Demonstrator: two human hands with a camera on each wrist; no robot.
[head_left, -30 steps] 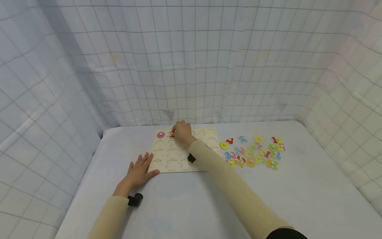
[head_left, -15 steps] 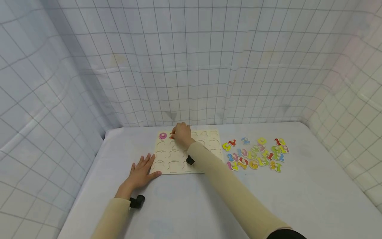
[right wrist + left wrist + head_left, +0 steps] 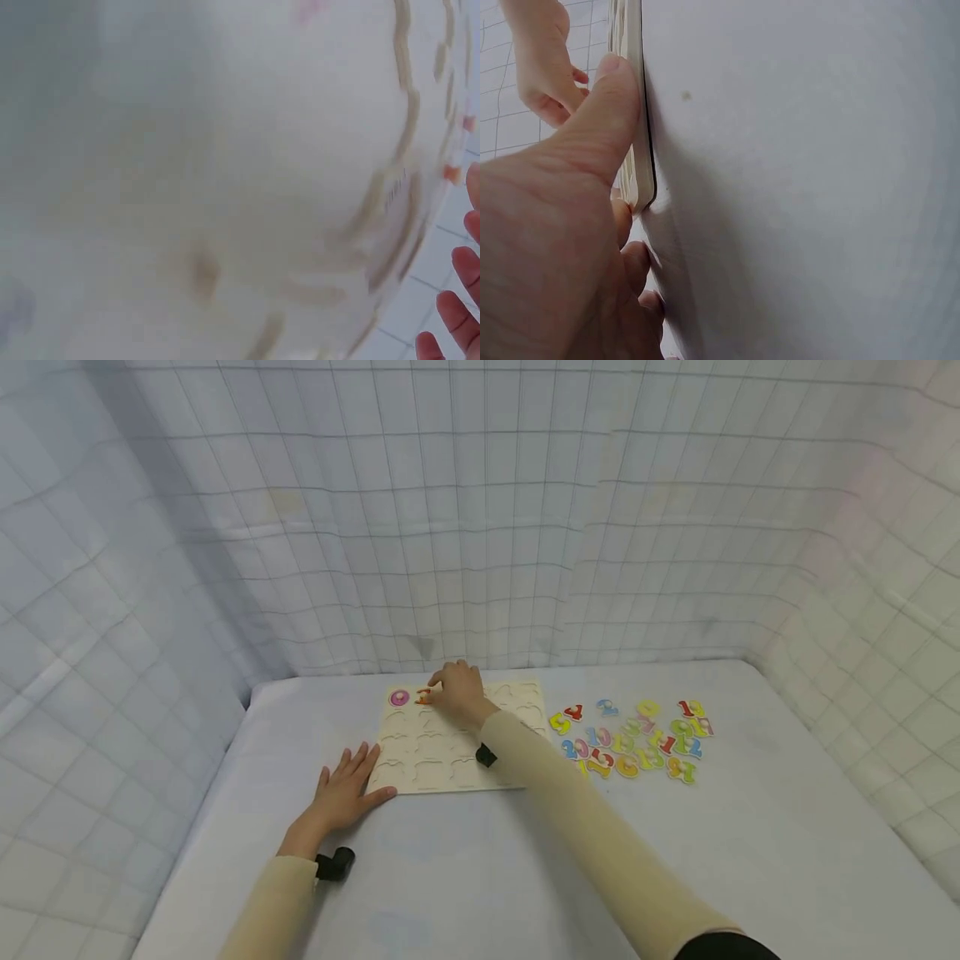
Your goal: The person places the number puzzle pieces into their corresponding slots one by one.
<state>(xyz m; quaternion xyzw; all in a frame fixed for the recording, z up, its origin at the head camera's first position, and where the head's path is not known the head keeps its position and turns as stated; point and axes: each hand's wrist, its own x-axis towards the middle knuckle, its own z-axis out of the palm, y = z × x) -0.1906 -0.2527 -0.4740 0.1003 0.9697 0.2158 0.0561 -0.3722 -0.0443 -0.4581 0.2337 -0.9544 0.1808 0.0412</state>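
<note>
A pale wooden number puzzle board (image 3: 431, 772) with cut-out recesses lies at the back of the table. A purple ring-shaped zero piece (image 3: 399, 697) sits at its far left corner. Beside that, in the far row, shows a small orange-red piece (image 3: 423, 696), partly hidden by my right hand (image 3: 459, 692). The fingertips of that hand are right at the piece, and its fingers (image 3: 459, 311) look loosely bent and spread in the right wrist view. My left hand (image 3: 341, 795) rests flat at the board's near left corner, its thumb (image 3: 611, 97) lying along the near edge.
To the right of the board, several colourful number pieces (image 3: 628, 766) lie scattered, some overlapping. White checked cloth (image 3: 495, 543) hangs behind the table (image 3: 480, 868) and at both sides. My right forearm crosses over the board's near right part.
My right hand has shifted slightly right relative to the board, and more of the orange-red piece shows. The left hand keeps its place on the corner. The head view has shifted a little.
</note>
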